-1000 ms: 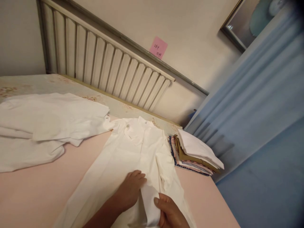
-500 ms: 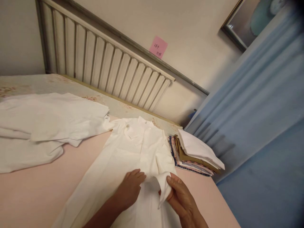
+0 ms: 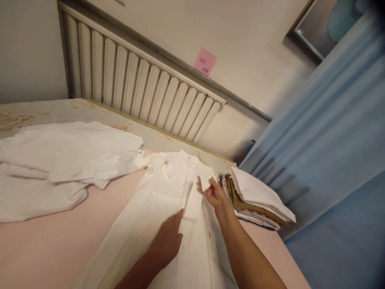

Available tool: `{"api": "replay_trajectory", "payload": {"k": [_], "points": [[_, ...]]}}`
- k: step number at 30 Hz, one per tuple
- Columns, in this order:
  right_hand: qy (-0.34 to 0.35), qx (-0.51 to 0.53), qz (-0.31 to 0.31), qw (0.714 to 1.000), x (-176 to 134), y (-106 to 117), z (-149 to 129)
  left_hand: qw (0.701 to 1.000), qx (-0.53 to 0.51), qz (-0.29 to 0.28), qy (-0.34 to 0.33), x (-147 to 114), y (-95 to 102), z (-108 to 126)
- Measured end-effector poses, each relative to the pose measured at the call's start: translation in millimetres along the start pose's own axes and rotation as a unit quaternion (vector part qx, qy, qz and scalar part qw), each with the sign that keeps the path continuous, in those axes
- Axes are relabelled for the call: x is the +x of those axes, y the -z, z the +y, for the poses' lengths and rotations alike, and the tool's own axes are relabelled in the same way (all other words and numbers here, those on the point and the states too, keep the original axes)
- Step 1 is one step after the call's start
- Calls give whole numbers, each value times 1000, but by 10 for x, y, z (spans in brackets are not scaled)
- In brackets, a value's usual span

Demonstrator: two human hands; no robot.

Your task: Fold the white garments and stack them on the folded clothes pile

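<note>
A long white garment (image 3: pixel 162 204), a shirt or coat with a collar at its far end, lies spread on the pink bed surface. My left hand (image 3: pixel 168 239) rests flat on its front, fingers stretched forward. Farther off, my right hand (image 3: pixel 215 194) pinches the end of a white sleeve, lifted a little above the garment near its right shoulder. That sleeve is folded inward over the front, and its fold lies just past my left fingertips.
Another white garment (image 3: pixel 72 156) lies loosely bunched at left. A folded clothes stack (image 3: pixel 261 192) stands at right beside a blue curtain (image 3: pixel 325 132). Behind the bed are a white radiator (image 3: pixel 144 80) and a pink note (image 3: pixel 205 61) on the wall.
My right hand has carried the sleeve end away from me toward the collar, folding the sleeve over the front. My left hand stays on the garment, now lying flatter. The view shifts slightly.
</note>
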State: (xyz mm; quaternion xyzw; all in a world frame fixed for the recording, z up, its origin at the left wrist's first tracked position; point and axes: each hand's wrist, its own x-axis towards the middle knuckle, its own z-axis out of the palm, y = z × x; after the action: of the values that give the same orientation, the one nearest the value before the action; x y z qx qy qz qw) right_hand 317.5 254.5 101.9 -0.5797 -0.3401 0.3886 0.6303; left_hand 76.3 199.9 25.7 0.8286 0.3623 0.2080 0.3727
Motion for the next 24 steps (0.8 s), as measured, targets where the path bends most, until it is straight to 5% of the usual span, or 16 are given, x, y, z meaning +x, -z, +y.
{"api": "replay_trajectory", "payload": {"k": [5, 11, 12, 17, 20, 24], "points": [[49, -128, 37, 990, 230, -5, 282, 998, 16, 52, 21, 45, -34, -77], [151, -275, 16, 949, -81, -213, 720, 996, 47, 69, 25, 36, -82, -121], [177, -316, -1, 932, -139, -252, 793, 996, 54, 69, 23, 33, -92, -126], [277, -589, -65, 756, -293, -341, 1053, 995, 86, 46, 19, 31, -112, -143], [274, -631, -57, 724, -297, -342, 1089, 995, 85, 54, 8, 26, -98, -132], [283, -635, -51, 717, -289, -331, 1114, 995, 81, 49, 10, 16, -99, -125]]}}
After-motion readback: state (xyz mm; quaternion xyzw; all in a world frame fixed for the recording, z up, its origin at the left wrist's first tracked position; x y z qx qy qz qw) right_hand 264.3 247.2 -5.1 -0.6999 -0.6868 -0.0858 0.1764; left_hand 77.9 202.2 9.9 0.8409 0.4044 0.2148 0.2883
